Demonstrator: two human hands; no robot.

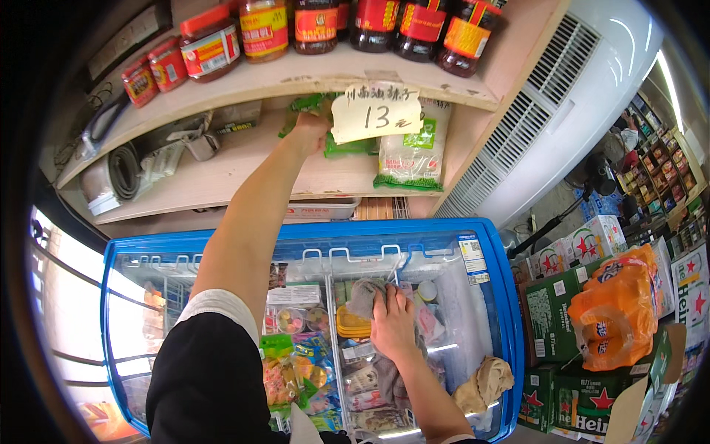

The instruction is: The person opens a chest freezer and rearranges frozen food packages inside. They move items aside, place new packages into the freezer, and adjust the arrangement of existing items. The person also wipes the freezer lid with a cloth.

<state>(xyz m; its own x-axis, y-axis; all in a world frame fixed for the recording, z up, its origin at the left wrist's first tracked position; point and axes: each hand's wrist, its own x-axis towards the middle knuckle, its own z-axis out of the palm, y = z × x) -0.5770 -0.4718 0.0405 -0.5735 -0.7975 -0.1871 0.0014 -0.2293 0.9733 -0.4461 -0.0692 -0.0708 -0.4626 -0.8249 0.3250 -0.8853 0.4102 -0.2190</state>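
Note:
On the middle wooden shelf, my left hand (pixel 308 132) is closed around the edge of a green plastic packet (pixel 302 105). A handwritten card (pixel 377 114) hangs from the shelf above and hides part of the green packaging. My right hand (pixel 392 324) presses a grey cloth (pixel 364 297) onto the glass top of a blue-framed chest freezer (pixel 299 228), its fingers bent over the cloth. More of the cloth trails below that hand. Through the glass show several packaged frozen goods (pixel 288 369) in wire baskets.
Beside the green packaging stands a white-and-green bag (pixel 413 150). Jars of sauce (pixel 316 28) line the upper shelf. A beige cloth (pixel 485 383) lies at the freezer's right corner. Beer cartons (pixel 588 388) and an orange bottle pack (pixel 615 311) are stacked at right, near a white air conditioner (pixel 532 111).

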